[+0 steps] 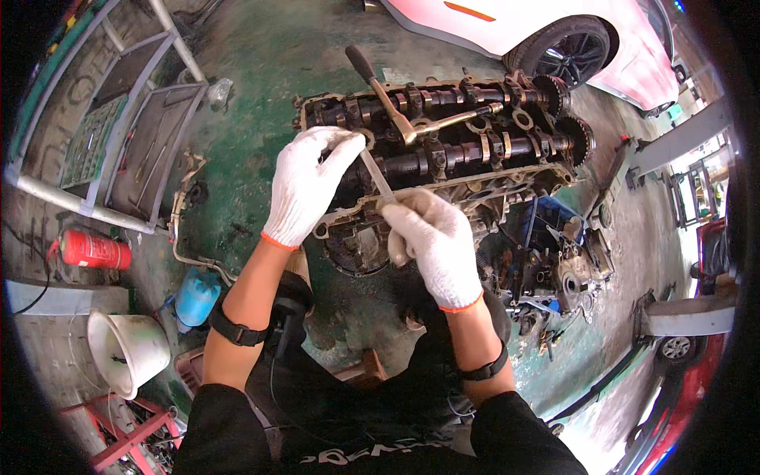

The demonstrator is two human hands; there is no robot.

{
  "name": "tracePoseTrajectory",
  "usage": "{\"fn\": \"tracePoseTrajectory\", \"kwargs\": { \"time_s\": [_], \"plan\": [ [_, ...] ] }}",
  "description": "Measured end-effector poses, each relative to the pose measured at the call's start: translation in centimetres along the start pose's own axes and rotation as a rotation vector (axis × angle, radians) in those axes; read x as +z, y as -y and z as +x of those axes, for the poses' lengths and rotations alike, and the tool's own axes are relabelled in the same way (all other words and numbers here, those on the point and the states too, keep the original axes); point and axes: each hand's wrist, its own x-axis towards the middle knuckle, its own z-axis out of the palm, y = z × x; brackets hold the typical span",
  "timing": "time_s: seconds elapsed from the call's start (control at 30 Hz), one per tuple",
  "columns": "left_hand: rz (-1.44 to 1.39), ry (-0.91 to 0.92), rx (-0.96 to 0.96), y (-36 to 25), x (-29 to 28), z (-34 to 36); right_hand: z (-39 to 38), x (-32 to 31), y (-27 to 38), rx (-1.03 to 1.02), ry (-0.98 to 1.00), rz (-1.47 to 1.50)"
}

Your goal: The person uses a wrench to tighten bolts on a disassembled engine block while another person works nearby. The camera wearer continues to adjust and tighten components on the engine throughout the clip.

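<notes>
My left hand [310, 182], in a white knit glove with an orange cuff, pinches the upper end of a thin, flat, pale strip [375, 176]. My right hand [434, 241], gloved the same way, closes round the strip's lower end, so part of it is hidden. The strip slants between both hands, above the near left part of an engine cylinder head [507, 170]. Two camshafts with dark lobes run across this head, with toothed sprockets [582, 138] at their right end. Across the camshafts lies a ratchet wrench [382, 95] with a black handle and a long extension [459, 119].
At left stand a metal rack with a tool tray [93, 142], a red fire extinguisher [95, 250], a blue jug [198, 297] and a white bucket [131, 352]. Greasy engine parts [566, 269] lie at right. A light-coloured car [475, 24] is parked beyond the engine.
</notes>
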Motion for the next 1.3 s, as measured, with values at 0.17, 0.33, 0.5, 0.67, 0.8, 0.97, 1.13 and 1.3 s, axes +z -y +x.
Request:
{"fn": "tracePoseTrajectory", "kwargs": {
  "time_s": [0.17, 0.33, 0.5, 0.67, 0.8, 0.97, 1.13, 1.3],
  "plan": [
    [-0.042, 0.035, -0.024, -0.4, 0.1, 0.0, 0.4, -1.3, 0.1, -0.072, -0.125, 0.052],
    [-0.075, 0.067, -0.053, -0.7, 0.0, 0.0, 0.4, -2.0, -0.4, -0.135, -0.095, 0.116],
    [-0.074, 0.065, -0.083, -0.5, 0.1, 0.1, 0.2, -2.5, -0.1, -0.141, -0.107, 0.129],
    [-0.073, 0.094, -0.102, -0.5, 0.0, 0.1, 0.2, -2.5, 0.3, -0.136, -0.13, 0.121],
    [-0.06, 0.099, -0.129, -0.7, 0.1, 0.0, 0.2, -2.8, 0.7, -0.053, -0.074, 0.076],
    [-0.017, 0.07, -0.055, -0.5, 0.3, -0.1, -0.1, -1.5, 0.1, 0.11, 0.163, 0.033],
    [0.048, 0.07, -0.06, -0.4, 0.4, 0.0, -0.1, 2.9, -2.3, 0.115, 0.33, -0.004],
    [-0.03, 0.048, -0.053, -0.6, 0.3, 0.1, -0.3, 2.7, -2.3, 0.104, 0.349, 0.011]
  ]
}}
